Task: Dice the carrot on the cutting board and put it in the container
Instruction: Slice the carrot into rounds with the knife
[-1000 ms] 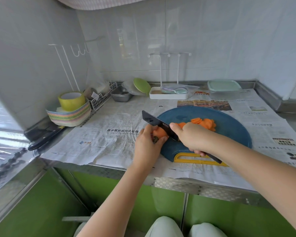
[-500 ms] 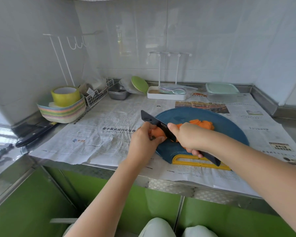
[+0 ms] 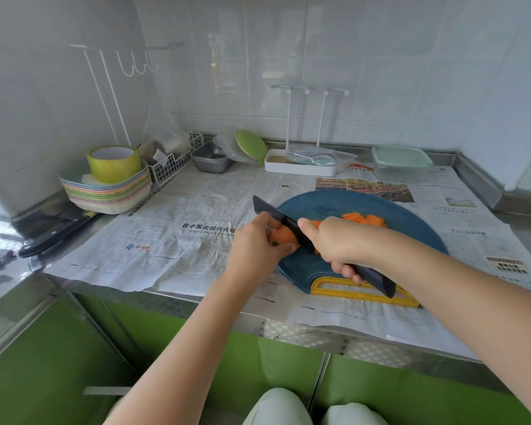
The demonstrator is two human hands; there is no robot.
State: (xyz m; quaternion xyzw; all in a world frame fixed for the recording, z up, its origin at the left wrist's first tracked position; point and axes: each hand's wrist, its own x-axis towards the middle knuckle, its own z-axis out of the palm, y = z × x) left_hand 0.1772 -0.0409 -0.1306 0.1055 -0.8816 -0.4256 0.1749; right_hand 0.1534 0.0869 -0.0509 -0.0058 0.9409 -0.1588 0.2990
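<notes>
Left hand [image 3: 256, 245] fingers pinch the carrot [image 3: 284, 235]; right hand [image 3: 339, 245] fingers grip the knife [image 3: 273, 213]

sheets of printed newspaper [image 3: 196, 216] cover my steel counter [image 3: 319, 332]. far left, a stack of pastel plastic bowls [image 3: 105, 194] with a yellow-green ring-shaped roll [image 3: 114, 165] sitting on top. just in front lies a black-handled kitchen knife [image 3: 56, 234]. along the back wall: a white wire basket [image 3: 172, 167], nested grey metal trays [image 3: 212, 162], a green plate in a clear plastic bag [image 3: 252, 145], a white rack with a tray base [image 3: 301, 170].
</notes>
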